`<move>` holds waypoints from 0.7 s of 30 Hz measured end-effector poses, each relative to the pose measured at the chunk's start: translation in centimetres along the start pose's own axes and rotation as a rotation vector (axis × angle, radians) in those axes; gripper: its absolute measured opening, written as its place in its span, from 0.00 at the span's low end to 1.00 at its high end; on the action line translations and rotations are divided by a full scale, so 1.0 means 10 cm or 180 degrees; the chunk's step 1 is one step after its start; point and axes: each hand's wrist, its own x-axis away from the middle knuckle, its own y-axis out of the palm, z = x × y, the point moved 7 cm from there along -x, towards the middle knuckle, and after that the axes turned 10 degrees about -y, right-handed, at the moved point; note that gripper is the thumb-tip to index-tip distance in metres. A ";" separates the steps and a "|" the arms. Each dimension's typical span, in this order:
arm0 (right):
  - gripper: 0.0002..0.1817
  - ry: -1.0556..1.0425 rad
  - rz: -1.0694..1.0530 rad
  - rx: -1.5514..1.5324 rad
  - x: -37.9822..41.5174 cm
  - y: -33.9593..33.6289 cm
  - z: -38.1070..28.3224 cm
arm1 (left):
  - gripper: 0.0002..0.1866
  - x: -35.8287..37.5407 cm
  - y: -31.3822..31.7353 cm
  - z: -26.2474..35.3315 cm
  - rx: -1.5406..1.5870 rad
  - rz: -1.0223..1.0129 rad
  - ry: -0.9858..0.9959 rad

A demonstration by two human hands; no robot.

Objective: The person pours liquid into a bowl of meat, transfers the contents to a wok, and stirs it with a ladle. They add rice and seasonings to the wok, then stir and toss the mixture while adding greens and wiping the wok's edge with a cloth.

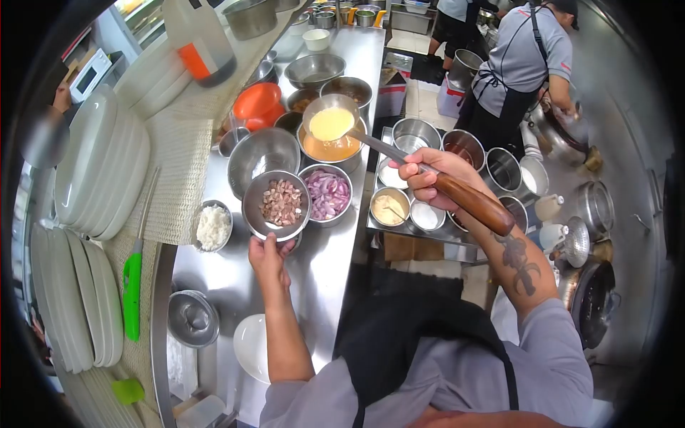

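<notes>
My right hand (444, 178) is closed around the shaft of a ladle (467, 196) with a long wooden handle. Yellow liquid that looks like beaten egg (332, 123) fills the ladle's bowl, held over a metal pot of orange-yellow liquid (330, 148). With its fingers at the near rim, my left hand (270, 262) grips a metal bowl (251, 217) containing diced pinkish meat (281, 203). Right beside that bowl stands a container of chopped red onion (328, 194). Behind it is a larger metal bowl (264, 160), and to its left a bowl of white rice (214, 227).
Stacked white plates (89, 164) and a green-handled tool (133, 292) lie on the left shelf. Several metal containers (416, 134) occupy the right-hand cart. A co-worker (524, 57) stands at a wok (560, 132) on the far right. A white bowl (251, 346) rests by my left forearm.
</notes>
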 end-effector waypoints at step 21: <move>0.17 -0.0540 -0.0084 -0.1052 2.19 -0.52 0.17 | 0.05 0.25 2.33 -0.98 -0.0258 -0.1365 -0.0321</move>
